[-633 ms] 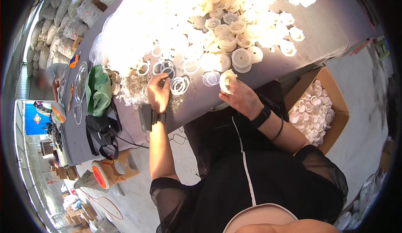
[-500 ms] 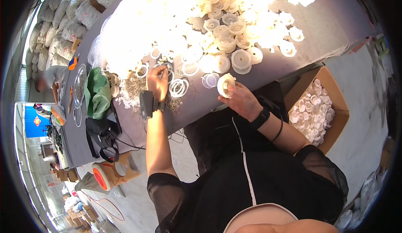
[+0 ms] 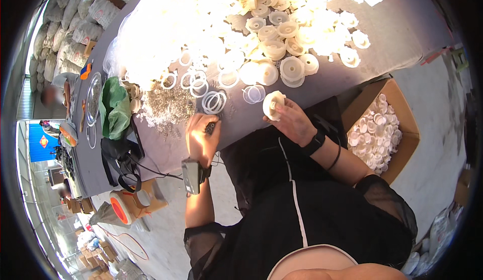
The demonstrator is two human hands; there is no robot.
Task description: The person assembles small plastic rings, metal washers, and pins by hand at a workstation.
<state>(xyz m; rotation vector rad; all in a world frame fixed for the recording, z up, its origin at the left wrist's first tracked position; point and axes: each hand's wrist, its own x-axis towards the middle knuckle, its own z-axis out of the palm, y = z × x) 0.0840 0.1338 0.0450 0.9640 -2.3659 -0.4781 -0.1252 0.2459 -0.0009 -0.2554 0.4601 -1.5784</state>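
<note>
My right hand [image 3: 296, 123] grips a round cream plastic part [image 3: 274, 105] with a raised hub, held up over the table's front edge. Drawn back to the table edge, my left hand [image 3: 203, 138] has its fingers curled round a small dark piece [image 3: 210, 127] that looks like a coil spring. Just beyond it lies a cluster of white rings [image 3: 214, 102], with a heap of small metal pieces [image 3: 170, 105] to its left. Thin clear discs [image 3: 254, 94] rest between my hands. Behind them spreads a big pile of cream plastic parts [image 3: 292, 70], its left side washed out by glare.
At the right below the table, a cardboard box [image 3: 408, 152] holds many white plastic pieces. A green bag [image 3: 115, 110], a black bag [image 3: 118, 159] and a cable are at the left. An orange-and-white container [image 3: 132, 204] stands on the floor. Another person [image 3: 58, 99] is at the far left.
My left hand has come back from the rings toward the table edge, now with the small dark piece in its fingers. My right hand stays nearly still with the round part.
</note>
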